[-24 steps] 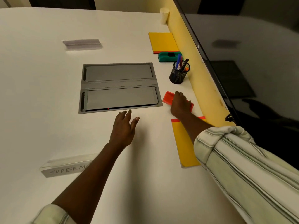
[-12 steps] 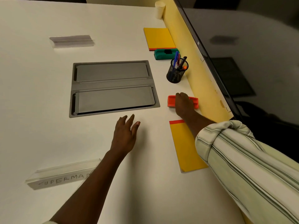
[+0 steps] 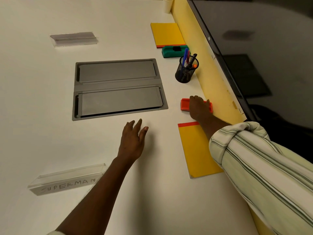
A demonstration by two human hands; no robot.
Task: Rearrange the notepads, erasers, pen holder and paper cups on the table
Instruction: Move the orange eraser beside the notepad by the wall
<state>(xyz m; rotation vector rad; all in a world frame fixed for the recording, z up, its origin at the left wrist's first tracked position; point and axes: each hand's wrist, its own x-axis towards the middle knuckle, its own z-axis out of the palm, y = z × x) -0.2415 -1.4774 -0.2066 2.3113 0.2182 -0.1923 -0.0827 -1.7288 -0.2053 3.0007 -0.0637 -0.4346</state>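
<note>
The right hand grips the orange-red plastic board eraser on the white desk; the left hand is spread, fingers straight, holding nothing.

Matt white table, brushed metal hatch, black wire-mesh pen holder, glossy screen.

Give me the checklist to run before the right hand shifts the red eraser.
1. Grip: right hand holds red eraser across its middle: ok.
2. Red eraser apart from near notepad: ok.
3. Bare table between red eraser and pen holder: ok.
4. Spare left hand open, holding nothing: ok.
5. Gap between red eraser and yellow ledge: cannot tell, the hand hides it.
</note>
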